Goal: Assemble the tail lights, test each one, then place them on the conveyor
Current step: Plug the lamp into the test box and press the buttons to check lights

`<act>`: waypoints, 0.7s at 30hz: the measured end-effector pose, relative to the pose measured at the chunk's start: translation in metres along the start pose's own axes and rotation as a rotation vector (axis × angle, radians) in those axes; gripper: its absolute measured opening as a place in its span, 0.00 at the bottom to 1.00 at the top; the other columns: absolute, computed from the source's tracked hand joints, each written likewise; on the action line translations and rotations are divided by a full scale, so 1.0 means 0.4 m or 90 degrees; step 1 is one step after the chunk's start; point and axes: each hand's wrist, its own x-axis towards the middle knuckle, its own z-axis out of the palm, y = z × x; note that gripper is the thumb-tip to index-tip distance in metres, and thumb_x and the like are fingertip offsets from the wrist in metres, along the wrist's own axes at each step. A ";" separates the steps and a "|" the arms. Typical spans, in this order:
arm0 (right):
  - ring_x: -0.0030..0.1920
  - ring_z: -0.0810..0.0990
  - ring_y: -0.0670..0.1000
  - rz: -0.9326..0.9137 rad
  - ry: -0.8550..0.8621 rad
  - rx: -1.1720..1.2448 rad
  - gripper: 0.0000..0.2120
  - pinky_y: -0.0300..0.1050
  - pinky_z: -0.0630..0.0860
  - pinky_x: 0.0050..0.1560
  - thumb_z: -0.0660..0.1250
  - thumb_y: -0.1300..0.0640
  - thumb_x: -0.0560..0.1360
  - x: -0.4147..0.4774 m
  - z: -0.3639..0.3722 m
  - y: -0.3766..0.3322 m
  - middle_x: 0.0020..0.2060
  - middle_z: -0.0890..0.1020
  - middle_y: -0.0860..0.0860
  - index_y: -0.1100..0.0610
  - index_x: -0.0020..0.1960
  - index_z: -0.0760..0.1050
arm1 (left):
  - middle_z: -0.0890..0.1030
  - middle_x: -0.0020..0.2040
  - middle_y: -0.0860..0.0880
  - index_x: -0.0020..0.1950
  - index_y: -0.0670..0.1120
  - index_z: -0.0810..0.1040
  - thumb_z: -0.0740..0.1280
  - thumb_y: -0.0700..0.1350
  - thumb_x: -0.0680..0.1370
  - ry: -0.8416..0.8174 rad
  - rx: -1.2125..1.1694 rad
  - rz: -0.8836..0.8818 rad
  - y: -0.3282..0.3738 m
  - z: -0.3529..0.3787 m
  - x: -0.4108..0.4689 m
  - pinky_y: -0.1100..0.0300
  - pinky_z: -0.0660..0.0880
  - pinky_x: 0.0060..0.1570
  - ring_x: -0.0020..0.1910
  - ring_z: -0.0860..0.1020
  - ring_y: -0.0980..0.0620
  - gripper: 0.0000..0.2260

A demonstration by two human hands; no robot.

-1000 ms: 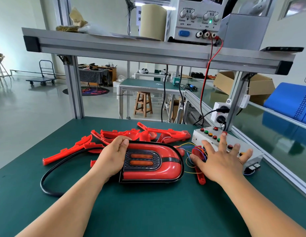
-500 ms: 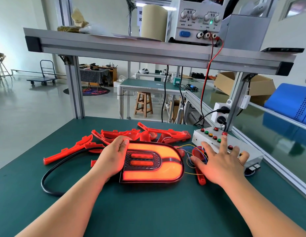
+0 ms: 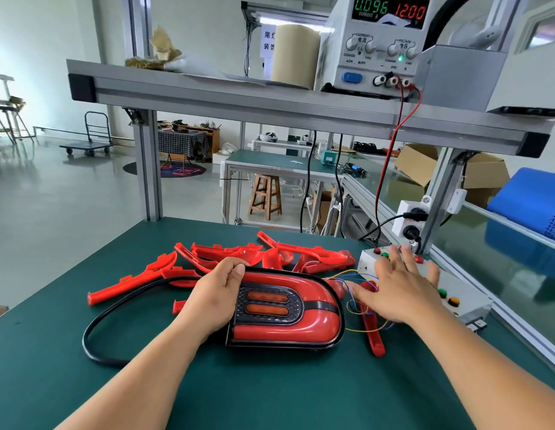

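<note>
1. Tail light [image 3: 285,308] lies assembled on the table [image 3: 270,392], with wires running toward the switch box [image 3: 462,293].
2. Left hand [image 3: 214,296] grips its left end, thumb on top.
3. Right hand [image 3: 400,290], fingers spread and holding nothing, rests on the box's buttons (testing appears under way).
4. Remaining: transfer to the conveyor [image 3: 502,268]; loose red parts [image 3: 226,254] await assembly.

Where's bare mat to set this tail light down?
Bare mat lies along the near edge, in front of the tail light, and left of the black cable. Crowded: red pieces behind it; wires and right hand toward the button box.
</note>
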 end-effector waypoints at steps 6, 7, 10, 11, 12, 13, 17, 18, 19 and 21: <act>0.78 0.35 0.56 -0.008 -0.068 -0.016 0.73 0.65 0.40 0.73 0.31 0.13 0.44 0.049 -0.015 -0.012 0.79 0.44 0.57 0.54 0.79 0.47 | 0.81 0.45 0.43 0.55 0.54 0.75 0.55 0.51 0.83 -0.007 -0.005 0.004 0.000 -0.001 0.001 0.59 0.73 0.45 0.47 0.78 0.46 0.10; 0.78 0.35 0.57 0.000 -0.073 -0.021 0.73 0.65 0.40 0.73 0.31 0.13 0.44 0.052 -0.013 -0.013 0.79 0.45 0.58 0.54 0.79 0.48 | 0.81 0.45 0.43 0.56 0.54 0.75 0.55 0.51 0.83 -0.008 -0.004 0.003 -0.001 -0.001 0.002 0.58 0.73 0.46 0.47 0.78 0.46 0.10; 0.78 0.37 0.59 0.010 -0.073 -0.049 0.72 0.66 0.40 0.73 0.32 0.13 0.47 0.053 0.000 -0.017 0.79 0.48 0.60 0.57 0.79 0.51 | 0.81 0.44 0.46 0.55 0.54 0.75 0.55 0.51 0.83 -0.005 0.005 0.005 -0.006 0.001 0.005 0.63 0.72 0.45 0.46 0.77 0.48 0.09; 0.78 0.37 0.58 0.011 -0.074 -0.053 0.71 0.66 0.39 0.73 0.33 0.13 0.48 0.053 0.004 -0.019 0.79 0.48 0.60 0.57 0.78 0.52 | 0.81 0.44 0.49 0.55 0.53 0.75 0.55 0.50 0.83 -0.001 0.016 0.010 -0.008 0.001 0.007 0.69 0.69 0.43 0.44 0.77 0.51 0.09; 0.78 0.37 0.58 0.013 -0.078 -0.052 0.72 0.66 0.38 0.73 0.33 0.13 0.47 0.051 0.006 -0.020 0.79 0.48 0.60 0.57 0.78 0.52 | 0.80 0.44 0.52 0.56 0.53 0.75 0.56 0.50 0.83 0.003 0.027 0.012 -0.008 0.001 0.009 0.74 0.67 0.40 0.43 0.76 0.56 0.09; 0.78 0.37 0.58 0.014 -0.081 -0.051 0.73 0.66 0.38 0.72 0.32 0.13 0.46 0.051 0.007 -0.020 0.79 0.48 0.60 0.57 0.78 0.52 | 0.80 0.43 0.54 0.56 0.52 0.75 0.56 0.50 0.83 0.005 0.032 0.012 -0.008 0.000 0.010 0.76 0.66 0.38 0.42 0.74 0.59 0.09; 0.79 0.38 0.57 0.016 -0.080 -0.058 0.72 0.66 0.39 0.73 0.33 0.12 0.47 0.052 0.005 -0.017 0.79 0.48 0.59 0.57 0.78 0.52 | 0.79 0.44 0.54 0.57 0.52 0.75 0.55 0.50 0.83 0.007 0.042 0.013 -0.007 0.000 0.010 0.77 0.65 0.37 0.42 0.73 0.63 0.10; 0.79 0.38 0.57 0.015 -0.080 -0.062 0.72 0.66 0.38 0.73 0.33 0.13 0.46 0.052 0.005 -0.017 0.79 0.48 0.59 0.57 0.78 0.52 | 0.79 0.44 0.54 0.57 0.52 0.75 0.56 0.50 0.83 0.008 0.044 0.014 -0.007 0.000 0.009 0.77 0.65 0.37 0.42 0.73 0.63 0.10; 0.79 0.38 0.57 0.015 -0.080 -0.065 0.72 0.66 0.38 0.73 0.33 0.13 0.46 0.052 0.005 -0.017 0.79 0.49 0.59 0.57 0.78 0.52 | 0.79 0.43 0.54 0.57 0.52 0.75 0.56 0.50 0.83 0.009 0.045 0.015 -0.006 0.000 0.010 0.77 0.65 0.37 0.42 0.73 0.63 0.10; 0.79 0.39 0.57 0.015 -0.080 -0.069 0.72 0.66 0.38 0.73 0.33 0.13 0.46 0.051 0.005 -0.020 0.79 0.49 0.59 0.57 0.78 0.53 | 0.79 0.43 0.54 0.57 0.51 0.76 0.56 0.49 0.83 0.011 0.043 0.018 -0.004 0.000 0.008 0.73 0.66 0.37 0.42 0.74 0.61 0.10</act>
